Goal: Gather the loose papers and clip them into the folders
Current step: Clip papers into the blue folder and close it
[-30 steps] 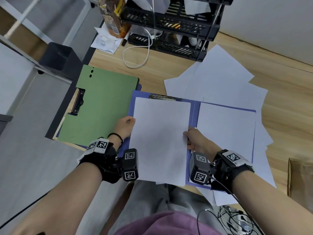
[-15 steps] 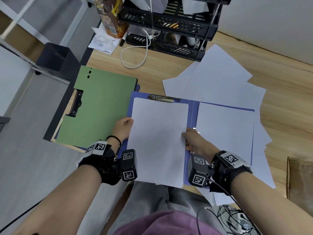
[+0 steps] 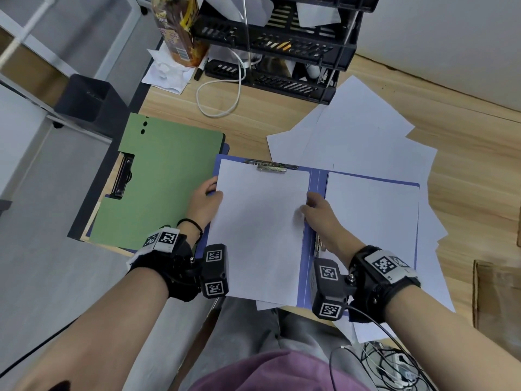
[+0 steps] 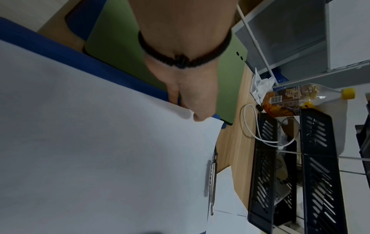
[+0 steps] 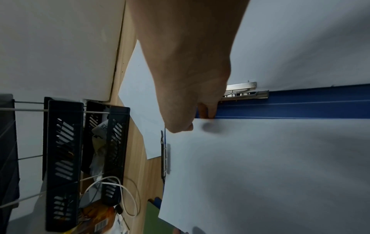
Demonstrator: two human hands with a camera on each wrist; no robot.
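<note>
An open blue folder lies in front of me on the wooden desk. A white paper sheet covers its left half, and the sheet's top edge sits at the metal top clip. My left hand pinches the sheet's left edge, thumb on top. My right hand pinches the right edge beside the spine. Another sheet lies in the folder's right half, near a metal side clip. Loose papers fan out beyond and to the right. A closed green folder lies at the left.
A black tiered tray rack stands at the back of the desk, with a white cable, a snack bag and crumpled tissue beside it. The desk's left edge runs just past the green folder. A brown object sits at the right.
Both hands have slid the sheet a little away from me, so its top edge now meets the top clip. The hands sit further up the sheet's edges.
</note>
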